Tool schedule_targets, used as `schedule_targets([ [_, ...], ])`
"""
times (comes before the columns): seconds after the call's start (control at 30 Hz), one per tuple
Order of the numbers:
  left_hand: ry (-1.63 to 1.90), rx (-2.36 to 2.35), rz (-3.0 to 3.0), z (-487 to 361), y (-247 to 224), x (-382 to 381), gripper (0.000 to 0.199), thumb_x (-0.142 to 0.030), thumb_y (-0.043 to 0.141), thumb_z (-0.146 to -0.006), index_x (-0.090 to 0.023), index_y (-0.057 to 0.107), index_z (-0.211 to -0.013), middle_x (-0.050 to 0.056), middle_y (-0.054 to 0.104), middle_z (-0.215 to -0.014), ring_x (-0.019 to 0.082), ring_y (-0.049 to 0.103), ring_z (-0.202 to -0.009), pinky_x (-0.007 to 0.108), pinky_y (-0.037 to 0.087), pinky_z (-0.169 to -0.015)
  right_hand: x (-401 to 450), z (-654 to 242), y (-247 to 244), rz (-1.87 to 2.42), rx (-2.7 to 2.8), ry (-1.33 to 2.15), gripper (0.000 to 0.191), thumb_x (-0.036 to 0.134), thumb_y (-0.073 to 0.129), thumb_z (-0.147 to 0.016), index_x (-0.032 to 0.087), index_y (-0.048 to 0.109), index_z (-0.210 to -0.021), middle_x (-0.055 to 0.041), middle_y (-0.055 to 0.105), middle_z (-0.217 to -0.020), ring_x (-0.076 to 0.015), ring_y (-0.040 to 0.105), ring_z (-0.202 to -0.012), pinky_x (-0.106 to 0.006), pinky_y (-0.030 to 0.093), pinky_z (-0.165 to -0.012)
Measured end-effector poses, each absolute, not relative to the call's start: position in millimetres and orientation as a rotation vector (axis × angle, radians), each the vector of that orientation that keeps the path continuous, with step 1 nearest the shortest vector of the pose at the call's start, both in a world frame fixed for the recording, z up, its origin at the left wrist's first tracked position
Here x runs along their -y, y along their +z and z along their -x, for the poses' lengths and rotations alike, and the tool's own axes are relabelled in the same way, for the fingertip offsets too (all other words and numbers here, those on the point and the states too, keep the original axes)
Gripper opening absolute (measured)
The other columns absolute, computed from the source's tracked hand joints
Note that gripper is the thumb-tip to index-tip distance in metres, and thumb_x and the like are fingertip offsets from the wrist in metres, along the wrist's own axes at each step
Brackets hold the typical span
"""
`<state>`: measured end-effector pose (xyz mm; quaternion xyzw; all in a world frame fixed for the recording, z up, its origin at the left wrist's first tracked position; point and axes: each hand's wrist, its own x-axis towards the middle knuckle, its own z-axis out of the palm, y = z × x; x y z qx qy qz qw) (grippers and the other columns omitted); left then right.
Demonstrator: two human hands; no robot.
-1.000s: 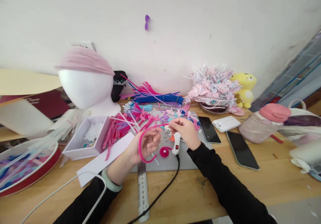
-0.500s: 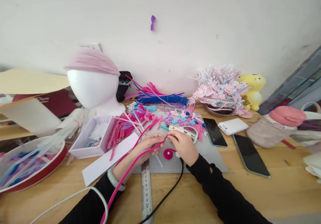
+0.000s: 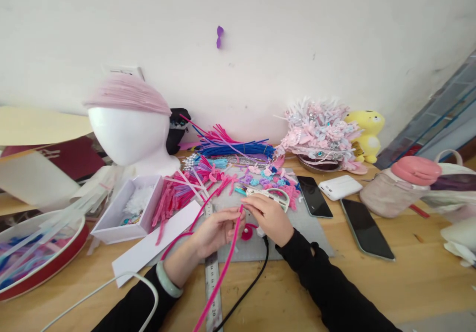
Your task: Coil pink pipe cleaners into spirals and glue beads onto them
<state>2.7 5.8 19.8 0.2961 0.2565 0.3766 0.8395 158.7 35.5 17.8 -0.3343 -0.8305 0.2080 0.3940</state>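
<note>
Clock positions are taken from the meeting point of the hands, as I read it on the head view. I find the right hand [image 3: 270, 220] with thumb and forefinger pinched together, no gap visible, on the upper end of a bright pink strand [image 3: 222, 277]. The left hand [image 3: 219, 230] has its fingers curled in, tips up against the strand — whether they grip it I cannot tell. From the fingertips the strand runs down toward 7 o'clock, passing over the steel ruler [image 3: 211, 277]. I record a pink coil [image 3: 247, 232] at 6 o'clock, just below the hands and partly hidden. White-handled scissors [image 3: 285, 200] lie at 2 o'clock, near the right hand; a black cord [image 3: 267, 251] curves from 5 toward 7 o'clock. A stem bundle [image 3: 234, 148] lies at 12 o'clock — well apart — and a white box [image 3: 100, 232] stands at 9.
</note>
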Motion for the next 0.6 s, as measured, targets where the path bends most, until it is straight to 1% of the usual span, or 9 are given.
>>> schedule_targets([
  [0.17,0.744,-0.393,-0.490,4.0,24.9,-9.2,0.020,-0.016,0.037,-0.077,-0.013,0.042,-0.058,-0.003,0.034,-0.049,0.005,0.030,-0.040,0.016,0.023,-0.038,-34.7,-157.9,18.5,0.851,2.119,0.500,0.021,0.019,0.042,-0.081,0.023,0.061,-0.088,-0.0040,0.060,-0.089,-0.0151,0.054,-0.084,-0.029,0.042,-0.076],
  [0.27,0.894,-0.309,-0.303,7.9,29.4,-9.8,0.023,-0.013,0.030,-0.081,-0.013,0.040,-0.060,-0.004,0.032,-0.051,0.003,0.030,-0.038,0.013,0.024,-0.036,-34.4,-156.9,17.6,0.870,2.078,0.509,0.019,0.022,0.044,-0.080,0.021,0.062,-0.086,-0.0048,0.060,-0.088,-0.0151,0.054,-0.083,-0.028,0.041,-0.076],
  [0.33,1.055,-0.259,-0.198,10.1,31.1,-10.9,0.025,-0.012,0.025,-0.085,-0.013,0.040,-0.064,-0.005,0.033,-0.052,0.001,0.028,-0.035,0.012,0.022,-0.033,-33.3,-155.0,16.7,0.934,2.013,0.581,0.019,0.027,0.045,-0.080,0.019,0.062,-0.082,-0.0053,0.060,-0.082,-0.0151,0.054,-0.077,-0.028,0.042,-0.072],
  [0.4,1.214,-0.236,-0.147,12.1,30.9,-13.5,0.028,-0.013,0.020,-0.087,-0.013,0.041,-0.069,-0.006,0.035,-0.052,0.001,0.028,-0.033,0.012,0.022,-0.030,-30.2,-151.1,16.1,1.010,1.942,0.845,0.029,0.035,0.041,-0.081,0.016,0.062,-0.077,-0.0041,0.059,-0.069,-0.0122,0.053,-0.060,-0.026,0.043,-0.059],
  [0.47,1.351,-0.232,-0.141,14.3,29.5,-17.1,0.028,-0.014,0.019,-0.088,-0.013,0.044,-0.075,-0.005,0.039,-0.055,0.001,0.030,-0.033,0.012,0.024,-0.030,-24.3,-145.4,16.6,0.993,1.855,1.290,0.039,0.043,0.034,-0.082,0.014,0.061,-0.079,-0.0026,0.058,-0.062,-0.0074,0.045,-0.043,-0.021,0.038,-0.043],
  [0.53,1.475,-0.221,-0.154,17.1,28.8,-20.6,0.028,-0.015,0.019,-0.089,-0.014,0.045,-0.080,-0.004,0.043,-0.059,0.001,0.033,-0.035,0.011,0.028,-0.032,-17.2,-139.8,18.6,0.869,1.749,1.717,0.040,0.045,0.032,-0.082,0.015,0.057,-0.090,-0.0027,0.060,-0.069,-0.0042,0.040,-0.035,-0.018,0.032,-0.033],
  [0.6,1.567,-0.203,-0.162,20.5,30.1,-23.3,0.028,-0.015,0.019,-0.089,-0.014,0.046,-0.081,-0.002,0.046,-0.064,0.000,0.038,-0.039,0.010,0.033,-0.037,-11.8,-137.0,21.7,0.765,1.692,1.962,0.034,0.043,0.042,-0.078,0.016,0.053,-0.095,-0.0030,0.062,-0.076,-0.0031,0.041,-0.034,-0.016,0.029,-0.029],
])
